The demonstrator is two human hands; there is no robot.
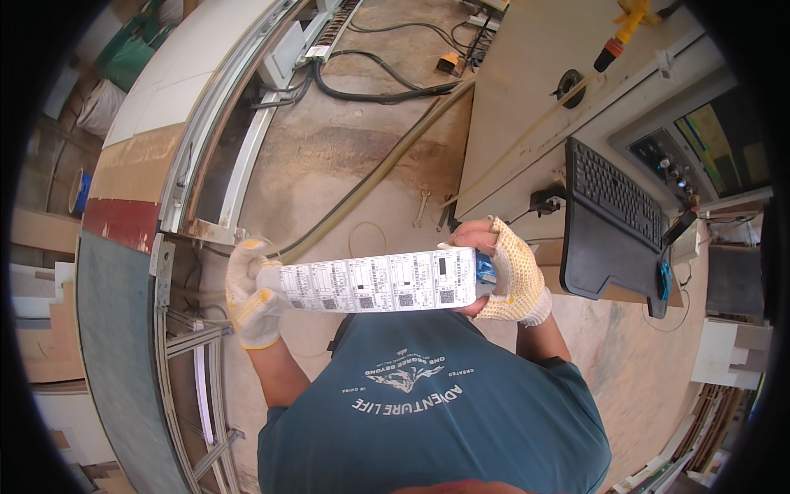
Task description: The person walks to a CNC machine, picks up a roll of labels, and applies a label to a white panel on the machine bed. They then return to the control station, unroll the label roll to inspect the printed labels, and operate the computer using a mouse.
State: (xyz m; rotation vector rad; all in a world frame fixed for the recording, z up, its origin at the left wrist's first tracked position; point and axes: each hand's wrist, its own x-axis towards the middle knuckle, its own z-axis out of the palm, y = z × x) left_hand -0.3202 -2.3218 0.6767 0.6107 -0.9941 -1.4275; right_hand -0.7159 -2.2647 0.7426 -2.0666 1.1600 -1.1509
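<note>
A long white strip of printed labels (374, 282) stretches level in front of my chest, with codes and small diagrams in a row along it. My left hand (253, 293), in a whitish knit glove with yellow dots, is closed on the strip's left end. At the other end, my right hand (512, 276) wears a similar glove with bare fingertips. Its fingers and thumb are wrapped round the label roll, and a bit of blue (485, 267) shows at the roll's end between them. The palm side of the grip is hidden.
A black keyboard (617, 193) rests on a dark tray to the right, beside a control panel with a screen (728, 140). A wrench (421, 208) lies on the floor ahead, near cables and a hose (378, 177). A long machine bed (123, 272) runs along the left.
</note>
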